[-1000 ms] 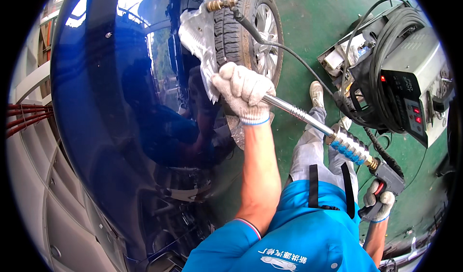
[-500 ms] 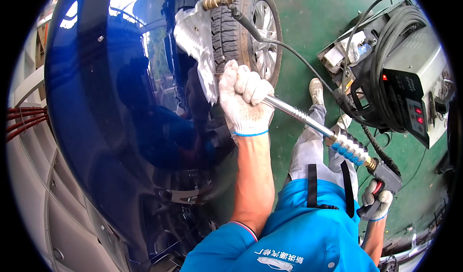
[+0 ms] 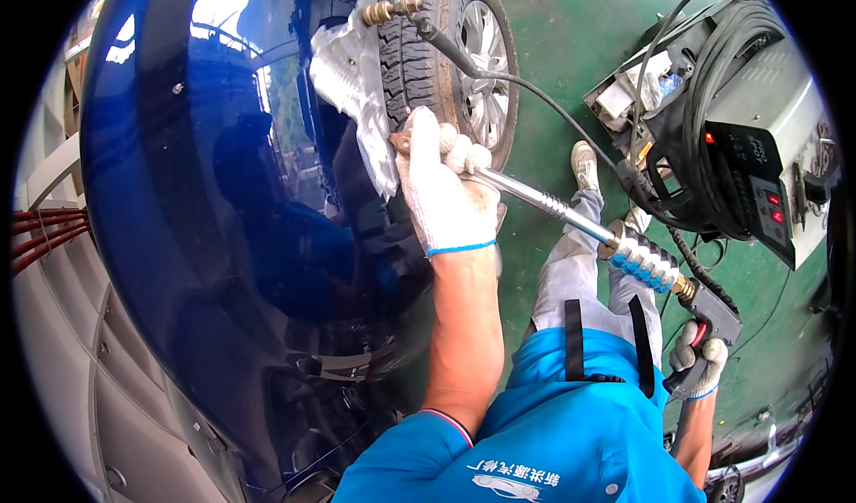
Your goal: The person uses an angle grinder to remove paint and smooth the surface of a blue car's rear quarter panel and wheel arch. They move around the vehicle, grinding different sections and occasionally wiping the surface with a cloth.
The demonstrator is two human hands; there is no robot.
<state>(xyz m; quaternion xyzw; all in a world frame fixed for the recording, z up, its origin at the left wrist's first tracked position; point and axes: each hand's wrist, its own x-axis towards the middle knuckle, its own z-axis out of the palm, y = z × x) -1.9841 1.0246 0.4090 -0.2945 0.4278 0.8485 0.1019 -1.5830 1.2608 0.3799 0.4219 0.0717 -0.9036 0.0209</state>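
Note:
Both of my hands wear white knit gloves and hold a slide-hammer dent puller (image 3: 546, 198), a long metal shaft with a ribbed sliding weight and a pistol handle. My left hand (image 3: 448, 186) is closed round the shaft's front end; a coppery tip pokes out past its thumb, beside the ragged bare-metal edge (image 3: 354, 84) of the blue car panel (image 3: 205, 235). Whether the tip touches the metal I cannot tell. Low on the right, my right hand (image 3: 700, 360) wraps the dark pistol handle, with its fingers near a red trigger.
A brass-coloured clamp (image 3: 392, 10) with a black cable sits on the bare metal's far end, next to the wheel (image 3: 450, 66). The cable runs right to a spot-welding machine (image 3: 749, 146) with coiled black cables. Green floor (image 3: 553, 30) lies between.
My left hand has shifted slightly left toward the bare metal, and the coppery tip now shows beyond the thumb. The car and wheel sit slightly further left in view. Both grips stay closed.

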